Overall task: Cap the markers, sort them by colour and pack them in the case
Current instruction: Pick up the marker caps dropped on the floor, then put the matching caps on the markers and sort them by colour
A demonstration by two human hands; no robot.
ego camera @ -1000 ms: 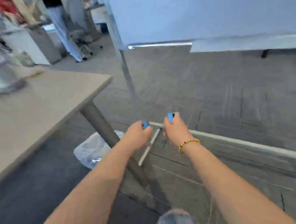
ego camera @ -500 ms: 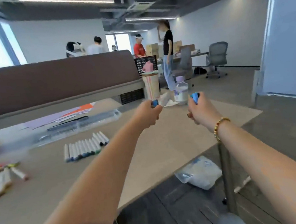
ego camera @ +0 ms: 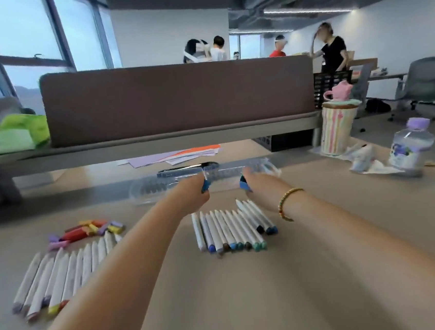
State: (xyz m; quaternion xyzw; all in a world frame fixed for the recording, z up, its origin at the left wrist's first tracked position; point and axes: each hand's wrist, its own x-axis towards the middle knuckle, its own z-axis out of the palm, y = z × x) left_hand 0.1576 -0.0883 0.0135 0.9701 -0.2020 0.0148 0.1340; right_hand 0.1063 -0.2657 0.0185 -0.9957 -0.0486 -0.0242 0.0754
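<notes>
while raised over the desk (ego camera: 330, 274) before the clear marker case (ego camera: 165, 187), left hand (ego camera: 191, 197) and right hand (ego camera: 260, 184) each clamped on a blue piece, apart, above the blue-green marker row (ego camera: 231, 230).

Brown divider (ego camera: 177, 96) — windows (ego camera: 23, 37), grey chair (ego camera: 425, 83).

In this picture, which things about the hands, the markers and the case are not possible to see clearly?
- Head view: the left hand and right hand each hide all but a blue tip; cap or marker, unclear.
- Clear case: motion blur and both hands hide its contents.
- Blue-green marker row: whether capped is too small to tell.
</notes>
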